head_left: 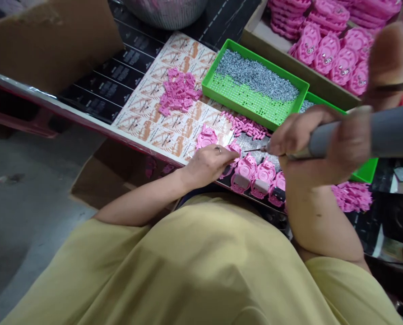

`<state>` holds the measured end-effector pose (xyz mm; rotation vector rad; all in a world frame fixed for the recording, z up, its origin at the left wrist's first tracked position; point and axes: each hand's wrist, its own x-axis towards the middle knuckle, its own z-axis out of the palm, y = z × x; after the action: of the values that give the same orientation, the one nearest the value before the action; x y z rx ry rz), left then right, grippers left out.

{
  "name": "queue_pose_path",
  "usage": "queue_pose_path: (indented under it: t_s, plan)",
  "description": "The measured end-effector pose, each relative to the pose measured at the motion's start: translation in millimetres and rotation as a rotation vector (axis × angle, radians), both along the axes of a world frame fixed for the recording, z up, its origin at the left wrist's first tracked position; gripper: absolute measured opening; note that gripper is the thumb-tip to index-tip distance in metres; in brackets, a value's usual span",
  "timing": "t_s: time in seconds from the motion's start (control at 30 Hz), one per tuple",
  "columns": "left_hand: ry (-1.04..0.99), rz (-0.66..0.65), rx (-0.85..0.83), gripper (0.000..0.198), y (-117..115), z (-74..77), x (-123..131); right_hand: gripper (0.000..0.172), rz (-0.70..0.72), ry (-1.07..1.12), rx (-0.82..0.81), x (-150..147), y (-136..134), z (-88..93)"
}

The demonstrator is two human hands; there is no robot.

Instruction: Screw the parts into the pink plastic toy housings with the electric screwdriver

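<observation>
My right hand (309, 135) is wrapped around a grey power screwdriver (387, 131). Its thin bit (252, 150) points left, toward my left hand (210, 164). That hand wears a ring, and its fingertips are pressed together over a pink plastic housing (234, 146); whatever they pinch is hidden. Just right of it, more pink housings (244, 170) stand in a row along the table's near edge, some with grey or black pieces on them. Another pink housing (207, 136) lies behind my left hand. Small pink pegs (247, 126) are scattered beyond the bit.
A green tray (237, 107) holds many silver screws (258, 72); a second green tray (365, 171) is partly behind my right arm. Pink clip-like parts (179, 90) lie heaped on the patterned sheet (143, 108). A cardboard box (299, 61) of stacked pink housings stands far right.
</observation>
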<state>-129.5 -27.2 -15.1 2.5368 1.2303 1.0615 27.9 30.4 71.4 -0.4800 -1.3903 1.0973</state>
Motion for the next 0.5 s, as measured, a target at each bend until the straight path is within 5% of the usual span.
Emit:
queue_pose_path:
  t_s: [0.13,0.27,0.5]
  plan:
    - [-0.042,0.022,-0.078,0.026,2.1,7.9,11.6,0.022,-0.015,0.166,0.104,6.4,-16.8,10.8]
    - [-0.034,-0.036,-0.078,0.034,3.6,11.5,24.2,0.028,-0.128,0.203,0.202,8.4,-18.5,3.0]
    - [0.03,-0.044,-0.02,0.038,4.5,13.8,32.6,0.033,-0.11,0.101,0.201,21.1,-18.7,-7.3]
